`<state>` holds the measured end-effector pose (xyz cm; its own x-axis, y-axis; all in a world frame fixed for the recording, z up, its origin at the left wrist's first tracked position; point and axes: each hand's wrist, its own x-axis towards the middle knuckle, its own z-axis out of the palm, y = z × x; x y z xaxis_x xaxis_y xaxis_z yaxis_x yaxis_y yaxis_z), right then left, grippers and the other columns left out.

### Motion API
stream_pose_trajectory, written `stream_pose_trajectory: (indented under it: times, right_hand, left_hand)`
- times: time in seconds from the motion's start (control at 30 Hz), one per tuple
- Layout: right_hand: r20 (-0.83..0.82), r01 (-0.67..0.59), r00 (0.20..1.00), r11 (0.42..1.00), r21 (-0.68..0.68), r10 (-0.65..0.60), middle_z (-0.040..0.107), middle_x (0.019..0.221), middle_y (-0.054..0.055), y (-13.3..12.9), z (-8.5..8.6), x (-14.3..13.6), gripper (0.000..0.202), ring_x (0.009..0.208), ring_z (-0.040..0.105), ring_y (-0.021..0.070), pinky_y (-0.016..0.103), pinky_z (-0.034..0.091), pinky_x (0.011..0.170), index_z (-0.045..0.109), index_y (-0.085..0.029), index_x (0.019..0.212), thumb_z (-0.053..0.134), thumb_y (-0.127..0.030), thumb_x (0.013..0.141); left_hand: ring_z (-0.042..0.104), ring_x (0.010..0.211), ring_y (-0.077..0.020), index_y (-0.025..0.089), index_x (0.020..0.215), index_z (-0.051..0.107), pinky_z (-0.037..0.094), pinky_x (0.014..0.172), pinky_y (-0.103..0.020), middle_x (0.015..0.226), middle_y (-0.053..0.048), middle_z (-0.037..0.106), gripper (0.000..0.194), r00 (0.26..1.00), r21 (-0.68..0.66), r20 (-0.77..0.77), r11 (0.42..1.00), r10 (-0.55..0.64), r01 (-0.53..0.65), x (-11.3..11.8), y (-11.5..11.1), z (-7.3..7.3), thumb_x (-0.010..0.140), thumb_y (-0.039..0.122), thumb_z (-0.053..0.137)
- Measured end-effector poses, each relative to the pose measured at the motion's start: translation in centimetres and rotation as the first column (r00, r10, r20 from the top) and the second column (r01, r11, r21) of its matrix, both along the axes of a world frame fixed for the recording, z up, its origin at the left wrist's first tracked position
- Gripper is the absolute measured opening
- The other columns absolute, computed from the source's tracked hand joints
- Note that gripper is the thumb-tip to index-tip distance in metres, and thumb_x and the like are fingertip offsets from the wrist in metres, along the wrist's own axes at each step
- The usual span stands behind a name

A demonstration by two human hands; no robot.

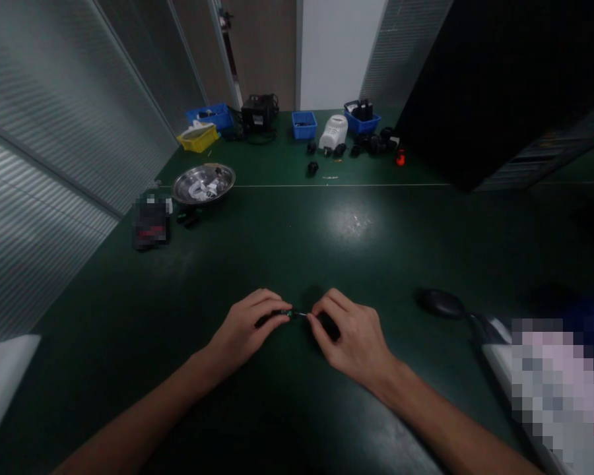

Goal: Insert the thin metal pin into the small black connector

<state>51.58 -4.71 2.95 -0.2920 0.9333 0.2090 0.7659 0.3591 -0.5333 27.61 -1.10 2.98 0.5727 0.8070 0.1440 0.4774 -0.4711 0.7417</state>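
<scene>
Now the left hand [250,323] is pinching a part [290,313], the right hand [355,334] a rod [301,314], apparently aligning them, next needing steadiness.

My left grip [247,324] covers most of a small green-and-black piece [290,314]; what shows is too tiny for me to name. My right grip [355,335] hides one end of a thin, shiny rod [301,315], and I can't tell whether its other end touches the piece. Both my forearms [171,398] are cut off below. The left edge crops a white object [4,382]. Coarse blocks obscure a dark item [151,227] near the metal bowl [179,190], whose pale contents [204,190] are blurred.
</scene>
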Motion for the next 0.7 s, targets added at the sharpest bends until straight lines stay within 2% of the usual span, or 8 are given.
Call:
stream_pose_trajectory:
  times: [0.17, 0.5, 0.7]
  right_hand:
    - [0.039, -0.016, 0.999, 1.0, -0.009, 0.016, 0.064, 0.089, 0.001, -0.09, 0.17, -0.16, 0.017, 0.067, 0.059, 0.0129, 0.028, 0.037, 0.06, 0.065, -0.021, 0.092, 0.053, -0.029, 0.099]
    - [0.034, -0.123, 0.992, 0.992, -0.008, 0.123, 0.064, 0.096, 0.003, 0.14, 0.05, -0.21, 0.021, 0.073, 0.061, 0.0128, 0.027, 0.04, 0.06, 0.063, -0.02, 0.102, 0.045, -0.031, 0.107]
    - [0.084, -0.137, 0.987, 0.99, 0.014, 0.136, 0.064, 0.095, 0.003, 0.02, 0.16, -0.47, 0.019, 0.074, 0.061, 0.0128, 0.027, 0.04, 0.059, 0.063, -0.02, 0.101, 0.047, -0.029, 0.106]
  left_hand:
    - [0.067, 0.093, -0.0156, 0.021, 0.113, 0.075, 0.056, 0.081, -0.027, 0.107, -0.006, 0.07, 0.02, 0.999, -0.038, 0.035, 0.999, 0.016, -0.015, 0.25, -0.01, 0.09, 0.095, 0.021, 0.067]
    - [0.07, 0.094, -0.0171, 0.022, 0.106, 0.078, 0.057, 0.084, -0.03, 0.103, -0.005, 0.073, 0.016, 0.994, -0.076, 0.097, 0.996, 0.056, -0.048, 0.16, 0.15, 0.2, 0.092, 0.02, 0.07]
    - [0.069, 0.097, -0.0161, 0.023, 0.114, 0.077, 0.058, 0.086, -0.029, 0.107, -0.005, 0.073, 0.021, 0.996, -0.05, 0.085, 0.999, 0.017, -0.013, 0.16, -0.15, -0.09, 0.095, 0.022, 0.068]
